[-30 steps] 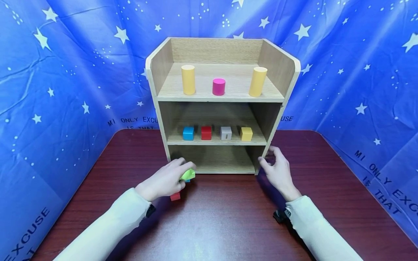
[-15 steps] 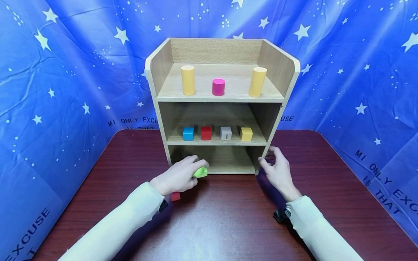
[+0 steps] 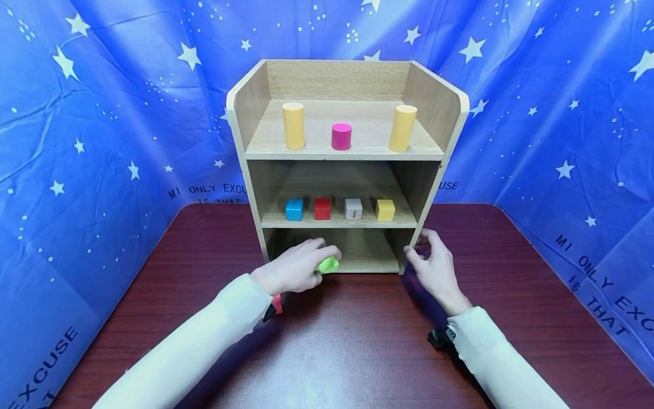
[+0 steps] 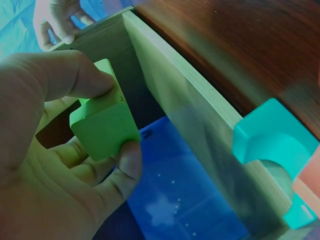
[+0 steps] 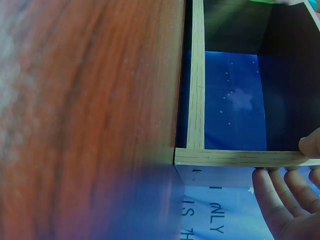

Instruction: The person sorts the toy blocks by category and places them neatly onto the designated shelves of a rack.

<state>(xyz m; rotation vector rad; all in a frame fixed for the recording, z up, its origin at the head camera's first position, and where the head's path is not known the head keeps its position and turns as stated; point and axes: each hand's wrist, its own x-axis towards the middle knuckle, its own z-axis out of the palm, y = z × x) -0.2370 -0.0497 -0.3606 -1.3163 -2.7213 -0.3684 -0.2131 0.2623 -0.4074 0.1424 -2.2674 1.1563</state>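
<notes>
My left hand [image 3: 301, 266] pinches a green block [image 4: 102, 127] with a curved hollow between thumb and fingertips, at the front of the bottom compartment of a wooden shelf [image 3: 337, 157]. In the left wrist view, a teal arch block [image 4: 270, 132] and a pinkish-red block [image 4: 310, 185] show at the right. The head view shows only part of the red block, beside my left wrist; the teal one is hidden there. My right hand [image 3: 436, 272] holds the shelf's right side panel, thumb at the front edge and fingers on the outer face.
On the middle shelf stand a blue cube [image 3: 294, 209], a red cube [image 3: 322, 208], a grey cube [image 3: 353, 209] and a yellow cube [image 3: 385, 210]. Above them are two yellow cylinders [image 3: 293, 126] and a magenta cylinder [image 3: 341, 137]. Blue starry cloth [image 3: 102, 142] surrounds the dark red table [image 3: 347, 341].
My left hand has carried the green block rightward and slightly up along the shelf's bottom front. The teal block has passed out of the head view behind it. My right hand stays put.
</notes>
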